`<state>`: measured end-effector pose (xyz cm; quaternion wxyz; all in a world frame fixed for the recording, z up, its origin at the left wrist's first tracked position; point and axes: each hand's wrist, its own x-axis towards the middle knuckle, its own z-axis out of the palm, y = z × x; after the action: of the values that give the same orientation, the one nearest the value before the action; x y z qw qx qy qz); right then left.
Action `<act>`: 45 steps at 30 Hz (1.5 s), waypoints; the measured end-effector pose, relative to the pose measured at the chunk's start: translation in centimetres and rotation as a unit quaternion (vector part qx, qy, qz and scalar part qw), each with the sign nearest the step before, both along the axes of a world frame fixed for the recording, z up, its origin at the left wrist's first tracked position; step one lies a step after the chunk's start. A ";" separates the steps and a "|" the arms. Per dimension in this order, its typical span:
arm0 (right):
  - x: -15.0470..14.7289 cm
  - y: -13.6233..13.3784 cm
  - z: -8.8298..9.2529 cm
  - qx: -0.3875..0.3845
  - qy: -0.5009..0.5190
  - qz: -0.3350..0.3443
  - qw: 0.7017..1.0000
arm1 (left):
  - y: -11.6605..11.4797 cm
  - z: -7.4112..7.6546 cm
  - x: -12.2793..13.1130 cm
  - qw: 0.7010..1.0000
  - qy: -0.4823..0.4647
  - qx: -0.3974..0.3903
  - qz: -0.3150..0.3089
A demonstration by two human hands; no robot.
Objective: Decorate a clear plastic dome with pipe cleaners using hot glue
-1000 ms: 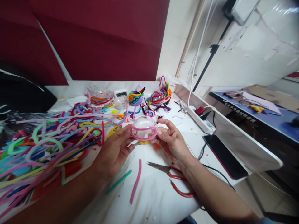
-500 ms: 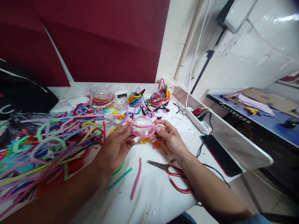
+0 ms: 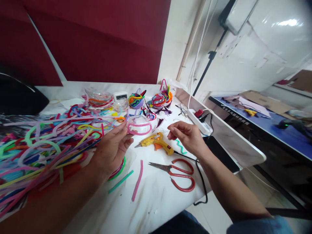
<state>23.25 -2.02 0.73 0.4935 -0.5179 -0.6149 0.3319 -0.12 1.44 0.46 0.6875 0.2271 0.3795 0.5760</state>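
Observation:
My left hand (image 3: 114, 146) grips the left edge of a clear plastic dome (image 3: 140, 121) with a pink pipe cleaner (image 3: 140, 133) looped around it. Off to the right, my right hand (image 3: 186, 136) hangs above the table, thumb and fingers pinched; whether anything is between them is hidden. Between and below the hands lies a yellow glue gun (image 3: 152, 139). Red-handled scissors (image 3: 168, 168) rest open nearer to me, beside a short pink pipe cleaner piece (image 3: 137, 180) and a green one (image 3: 121, 181). A wavy green piece (image 3: 180, 147) lies near my right hand.
A heap of colourful pipe cleaners (image 3: 44, 149) covers the left side. Decorated balls (image 3: 136, 100) and a small digital clock (image 3: 120, 96) stand at the back. To the right are a power strip (image 3: 201, 122), a black phone (image 3: 221, 154) and a black cord (image 3: 203, 185).
My right hand has let go of the dome and moved right, away from it. The left hand keeps hold of the dome. The glue gun now shows fully; the view has shifted slightly.

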 end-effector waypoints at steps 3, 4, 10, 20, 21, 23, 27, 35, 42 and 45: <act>1.6 -0.3 -0.7 -0.020 -0.078 -0.046 0.996 | 0.2 0.0 0.0 1.000 -0.001 0.003 0.010; 2.2 -0.4 -0.8 -0.023 -0.110 -0.066 0.992 | 0.2 0.0 0.0 1.000 -0.001 0.004 0.013; 4.7 -0.5 -2.1 -0.095 -0.437 -0.123 0.886 | 0.4 -0.1 0.3 1.000 0.004 -0.006 0.018; 4.7 -0.2 -3.4 -0.198 -0.517 -0.053 0.831 | 0.0 0.3 0.2 1.000 0.007 -0.022 0.004; 4.7 -0.2 -3.4 -0.199 -0.518 -0.048 0.831 | -0.1 0.3 0.2 1.000 0.008 -0.021 0.000; 4.9 -0.2 -3.4 -0.198 -0.519 -0.042 0.830 | -0.1 0.3 0.3 1.000 0.009 -0.022 -0.004; 4.9 -0.2 -3.5 -0.187 -0.507 -0.035 0.841 | -0.2 0.2 0.3 1.000 0.010 -0.026 -0.009; 2.3 -1.4 -0.3 -0.064 -0.325 -0.002 0.943 | -0.6 0.3 0.6 0.999 0.016 -0.028 -0.028; -2.1 -1.6 2.1 0.089 -0.227 0.111 0.963 | -0.9 -0.6 0.7 0.998 0.033 -0.007 -0.048; -3.3 -0.9 2.4 0.162 -0.275 0.117 0.940 | -1.1 -0.5 0.8 0.998 0.039 -0.002 -0.055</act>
<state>19.95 -2.96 3.15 0.3404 -0.4258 -0.8285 0.1279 0.72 0.34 -0.02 0.7034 0.2690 0.3937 0.5271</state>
